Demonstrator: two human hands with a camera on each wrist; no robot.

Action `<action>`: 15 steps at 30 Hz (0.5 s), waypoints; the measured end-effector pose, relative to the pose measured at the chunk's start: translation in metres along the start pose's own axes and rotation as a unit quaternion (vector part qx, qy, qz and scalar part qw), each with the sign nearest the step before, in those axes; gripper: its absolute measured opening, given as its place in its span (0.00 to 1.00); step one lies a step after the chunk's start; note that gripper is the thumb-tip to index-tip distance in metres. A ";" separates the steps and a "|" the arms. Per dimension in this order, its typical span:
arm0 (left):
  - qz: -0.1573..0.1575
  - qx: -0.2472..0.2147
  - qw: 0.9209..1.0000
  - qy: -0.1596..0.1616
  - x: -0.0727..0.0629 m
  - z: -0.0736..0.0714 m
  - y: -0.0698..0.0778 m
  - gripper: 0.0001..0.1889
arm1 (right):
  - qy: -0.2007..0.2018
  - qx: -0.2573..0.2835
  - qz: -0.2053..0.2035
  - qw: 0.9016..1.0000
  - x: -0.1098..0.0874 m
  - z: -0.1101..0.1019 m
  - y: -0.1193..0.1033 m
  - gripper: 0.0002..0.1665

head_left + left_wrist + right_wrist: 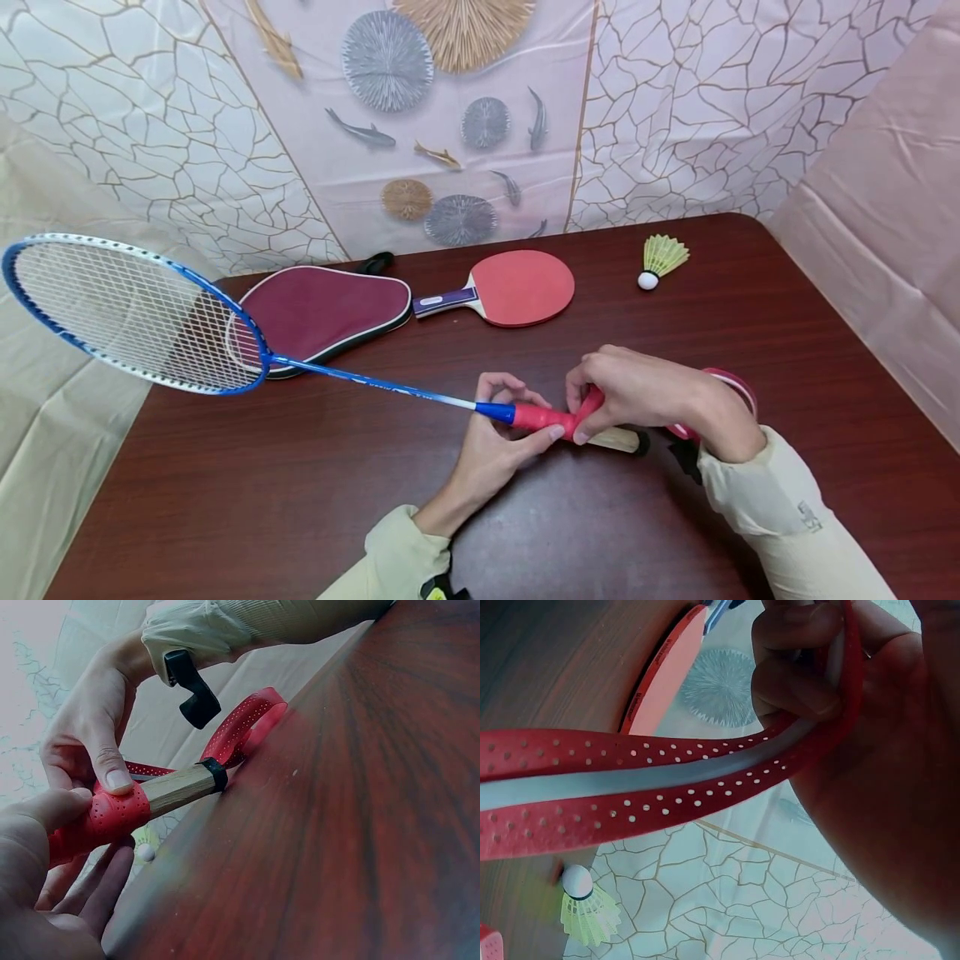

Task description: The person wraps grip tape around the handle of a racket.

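A blue and white badminton racket [367, 381] reaches from the left to the middle of the table, its handle between both hands. Perforated red grip tape [112, 817] wraps the upper handle; the lower wooden handle [180, 789] is bare down to its black end. My left hand [498, 446] holds the wrapped part, thumb on top and fingers beneath. With thumb and fingers, my right hand [637, 392] pinches the tape at the edge of the wrap. A loose length of tape, pale stripe along its middle, trails from that hand in the right wrist view.
Behind the racket lie a maroon paddle case [322, 308] and a red table tennis paddle [522, 287]. A yellow shuttlecock [662, 260] sits at the back right of the dark wooden table [300, 500]. Patterned cloth [675, 108] hangs along the table's far edge.
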State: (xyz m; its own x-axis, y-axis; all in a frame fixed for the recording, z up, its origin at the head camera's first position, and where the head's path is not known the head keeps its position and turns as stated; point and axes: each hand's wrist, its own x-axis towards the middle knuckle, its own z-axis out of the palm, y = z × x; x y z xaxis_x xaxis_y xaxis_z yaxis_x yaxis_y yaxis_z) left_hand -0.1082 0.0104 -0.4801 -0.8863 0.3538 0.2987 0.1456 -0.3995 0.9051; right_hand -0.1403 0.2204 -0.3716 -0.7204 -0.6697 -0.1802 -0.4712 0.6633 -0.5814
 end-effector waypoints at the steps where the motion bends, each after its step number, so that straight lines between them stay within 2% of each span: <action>1: -0.003 0.004 1.000 0.002 0.000 0.000 0.000 0.31 | -0.001 0.002 0.002 1.000 0.000 0.000 0.000 0.13; 7: -0.021 0.033 0.999 0.009 -0.001 -0.001 0.001 0.29 | -0.002 0.008 0.003 1.000 -0.002 -0.002 0.001 0.11; 15: -0.017 0.033 0.999 0.006 0.000 0.000 0.002 0.29 | 0.016 -0.011 -0.015 1.000 -0.009 -0.010 0.002 0.10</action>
State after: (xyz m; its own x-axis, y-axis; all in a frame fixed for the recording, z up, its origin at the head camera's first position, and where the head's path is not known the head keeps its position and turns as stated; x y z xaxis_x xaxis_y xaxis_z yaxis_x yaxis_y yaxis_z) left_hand -0.1078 0.0092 -0.4786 -0.8961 0.3561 0.2651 0.1440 -0.3317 0.9323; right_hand -0.1398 0.2315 -0.3635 -0.7212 -0.6790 -0.1371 -0.5043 0.6504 -0.5681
